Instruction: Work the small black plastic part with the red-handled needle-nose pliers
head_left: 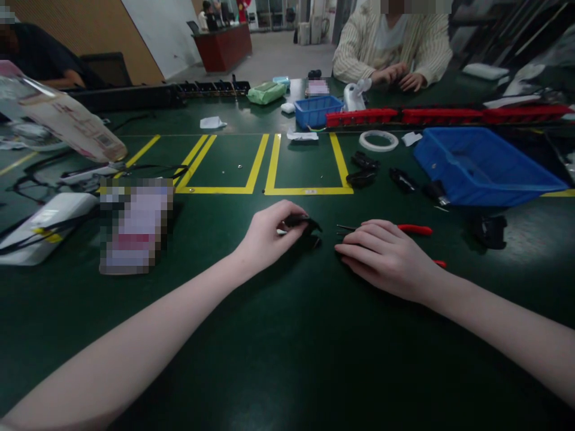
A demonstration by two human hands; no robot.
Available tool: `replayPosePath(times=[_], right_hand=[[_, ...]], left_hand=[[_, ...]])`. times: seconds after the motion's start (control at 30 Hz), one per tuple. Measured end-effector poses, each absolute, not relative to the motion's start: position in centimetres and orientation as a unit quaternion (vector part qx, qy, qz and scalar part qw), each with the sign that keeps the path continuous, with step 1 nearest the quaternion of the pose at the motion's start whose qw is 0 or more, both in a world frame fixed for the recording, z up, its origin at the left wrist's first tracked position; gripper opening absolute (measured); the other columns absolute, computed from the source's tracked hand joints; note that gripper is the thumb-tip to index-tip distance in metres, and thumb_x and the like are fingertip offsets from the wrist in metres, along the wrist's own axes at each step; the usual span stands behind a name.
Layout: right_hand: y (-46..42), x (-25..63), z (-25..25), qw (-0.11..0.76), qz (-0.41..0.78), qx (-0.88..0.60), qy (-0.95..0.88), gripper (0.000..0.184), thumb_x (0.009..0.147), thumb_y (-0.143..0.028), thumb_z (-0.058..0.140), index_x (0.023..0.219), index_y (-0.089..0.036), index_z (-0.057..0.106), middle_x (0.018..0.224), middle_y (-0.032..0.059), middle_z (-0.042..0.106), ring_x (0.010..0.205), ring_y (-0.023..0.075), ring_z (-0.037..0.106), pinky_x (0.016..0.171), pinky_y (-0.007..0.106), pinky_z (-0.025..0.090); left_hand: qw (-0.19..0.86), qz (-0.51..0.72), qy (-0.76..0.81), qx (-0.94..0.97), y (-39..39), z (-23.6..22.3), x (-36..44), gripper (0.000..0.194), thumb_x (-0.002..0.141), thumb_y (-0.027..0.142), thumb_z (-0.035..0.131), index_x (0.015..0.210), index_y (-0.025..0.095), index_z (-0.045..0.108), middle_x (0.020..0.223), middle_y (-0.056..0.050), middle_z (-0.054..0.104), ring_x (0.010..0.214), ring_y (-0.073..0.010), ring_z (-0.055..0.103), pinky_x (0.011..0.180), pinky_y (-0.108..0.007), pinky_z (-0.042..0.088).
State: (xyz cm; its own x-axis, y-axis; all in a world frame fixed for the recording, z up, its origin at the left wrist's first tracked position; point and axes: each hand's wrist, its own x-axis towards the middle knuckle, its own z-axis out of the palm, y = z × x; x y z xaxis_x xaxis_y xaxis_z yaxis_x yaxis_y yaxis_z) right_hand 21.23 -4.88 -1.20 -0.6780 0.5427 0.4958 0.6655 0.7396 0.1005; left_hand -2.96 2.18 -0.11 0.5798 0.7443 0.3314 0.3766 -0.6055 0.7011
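Note:
My left hand (pixel 274 233) is closed on a small black plastic part (pixel 309 224), pinched between thumb and fingers just above the table. A bit of something white shows between the thumb and index finger. My right hand (pixel 389 257) lies palm down over a pair of red-handled pliers (pixel 415 229), fingers stretched out together towards the left. The thin metal tips of the pliers poke out beyond the fingers, and both handles show behind the hand; their middle is hidden under it.
Black plastic parts (pixel 363 170) lie near a blue bin (pixel 489 173) at right, another (pixel 489 232) nearer me. A tape roll (pixel 378 140) and small blue basket (pixel 318 112) stand farther back. At left are a phone (pixel 137 227), white box (pixel 49 224) and tilted bottle (pixel 67 117). A person sits opposite.

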Motion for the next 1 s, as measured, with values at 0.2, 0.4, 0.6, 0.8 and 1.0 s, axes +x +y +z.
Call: replayPosePath(times=[0.2,0.4,0.6,0.8,1.0], right_hand=[[-3.6,19.1,0.0,0.164,-0.150,-0.364,-0.904,0.022,0.092,-0.019,0.049,0.107,-0.016,0.065,0.101,0.0071,0.068,0.090,0.0197,0.059,0.083,0.037,0.044],[-2.0,17.6,0.1,0.130,-0.161,-0.354,-0.912,0.014,0.090,-0.016,0.051,0.084,-0.018,0.064,0.087,0.0045,0.066,0.082,0.0186,0.057,0.082,0.033,0.041],[-3.2,18.5,0.2,0.127,-0.179,-0.338,-0.915,0.016,0.088,-0.013,0.045,0.086,-0.016,0.060,0.084,0.0063,0.065,0.084,0.0203,0.058,0.099,0.042,0.036],[-3.6,19.9,2.0,0.234,-0.106,-0.333,-0.907,0.014,0.086,-0.011,0.041,0.078,-0.022,0.047,0.070,-0.0019,0.055,0.066,0.0130,0.055,0.097,0.038,0.041],[-3.3,20.1,2.1,0.232,-0.139,-0.289,-0.918,0.019,0.091,-0.015,0.040,0.074,-0.022,0.045,0.063,-0.0007,0.051,0.056,0.0135,0.050,0.074,0.034,0.044]], left_hand=[[0.587,0.384,0.414,0.580,2.2,-0.5,-1.7,0.014,0.085,0.012,0.054,0.098,0.014,0.050,0.081,0.000,0.062,0.058,-0.0083,0.066,0.061,-0.022,0.058],[0.611,0.382,0.375,0.584,1.3,-0.1,-1.5,0.040,0.078,0.009,0.061,0.116,0.017,0.051,0.104,-0.004,0.061,0.073,-0.0102,0.069,0.074,-0.028,0.061],[0.650,0.358,0.315,0.592,1.1,-0.2,-1.5,0.043,0.079,0.007,0.063,0.119,0.016,0.048,0.104,-0.005,0.062,0.081,-0.0137,0.069,0.081,-0.032,0.061],[0.738,0.319,0.296,0.516,0.7,-0.6,-1.1,0.048,0.079,0.003,0.064,0.121,0.018,0.048,0.105,-0.004,0.060,0.081,-0.0117,0.070,0.078,-0.027,0.060],[0.771,0.310,0.292,0.474,-0.2,-0.7,-0.5,0.045,0.077,0.005,0.069,0.116,0.017,0.052,0.098,-0.003,0.063,0.081,-0.0115,0.067,0.078,-0.026,0.057]])
